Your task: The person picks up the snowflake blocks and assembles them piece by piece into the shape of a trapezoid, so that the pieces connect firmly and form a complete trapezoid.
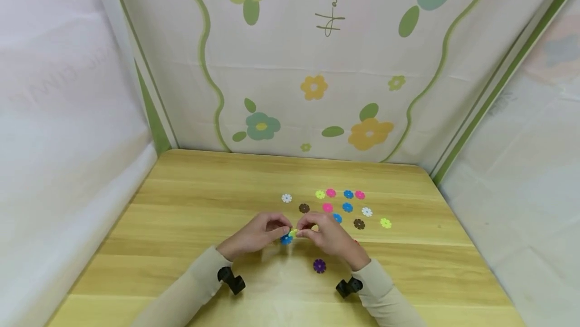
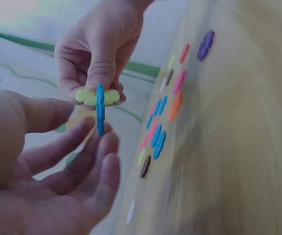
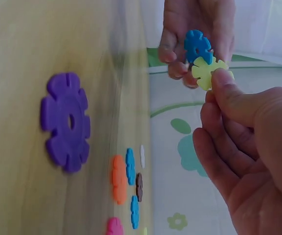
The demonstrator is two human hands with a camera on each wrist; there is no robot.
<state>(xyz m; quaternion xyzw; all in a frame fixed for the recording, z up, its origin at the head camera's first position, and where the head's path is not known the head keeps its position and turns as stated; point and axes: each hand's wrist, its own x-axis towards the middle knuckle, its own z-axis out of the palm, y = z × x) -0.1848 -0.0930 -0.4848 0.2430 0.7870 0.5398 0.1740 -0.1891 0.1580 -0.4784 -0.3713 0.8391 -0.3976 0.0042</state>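
Above the table, my right hand [image 1: 328,236] pinches a yellow flower-shaped disc [image 3: 203,74] between thumb and fingers. Slotted into that disc at an angle is a blue flower-shaped disc [image 2: 100,115], its notched rim crossing the yellow one. My left hand [image 1: 256,236] is close beside the blue disc. In the left wrist view its thumb and fingers stand apart around the disc without pinching it; whether a fingertip touches it I cannot tell. A purple flower disc [image 1: 319,266] lies flat on the table near my right wrist.
Several loose flower discs lie beyond my hands on the wooden table [image 1: 181,206], among them a white disc [image 1: 287,198], a brown disc [image 1: 359,224] and a yellow-green disc [image 1: 385,223]. An orange disc [image 3: 119,179] shows beside the right hand. Printed fabric [image 1: 281,50] surrounds the table.
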